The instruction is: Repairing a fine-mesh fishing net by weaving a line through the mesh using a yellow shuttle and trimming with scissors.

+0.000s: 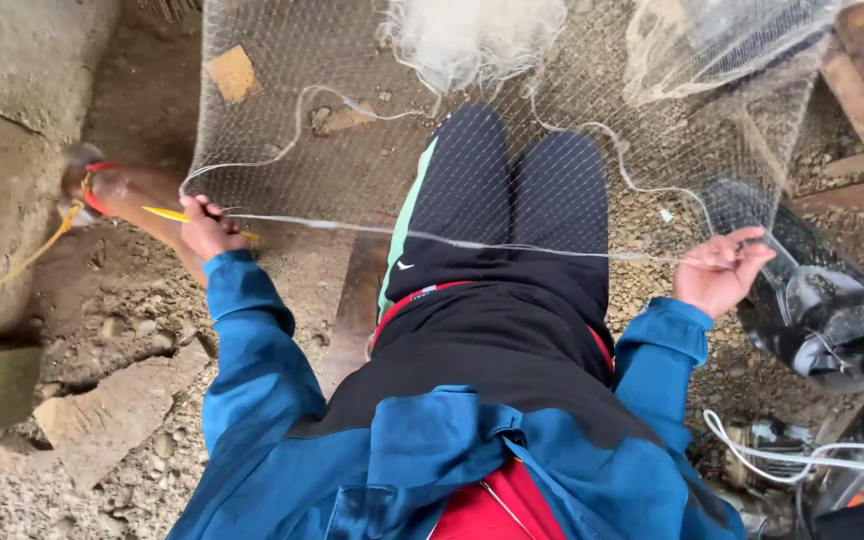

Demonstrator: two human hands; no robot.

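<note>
A fine pale fishing net [372,130] is spread over my black-trousered legs and the gravel ahead. My left hand [207,228] is closed on a thin yellow netting needle [167,214] at the net's left edge. A taut white line [452,243] runs from there across my lap to my right hand [717,270], which pinches the line and net edge with fingers partly curled. Both arms wear blue jacket sleeves.
A brown wooden post with a red band [102,190] lies at the left, with a yellow cord [22,262] tied to it. A concrete slab [12,110] is on the far left. Dark machinery [832,320] and white cables [802,455] sit at the right. Bunched net [472,35] lies ahead.
</note>
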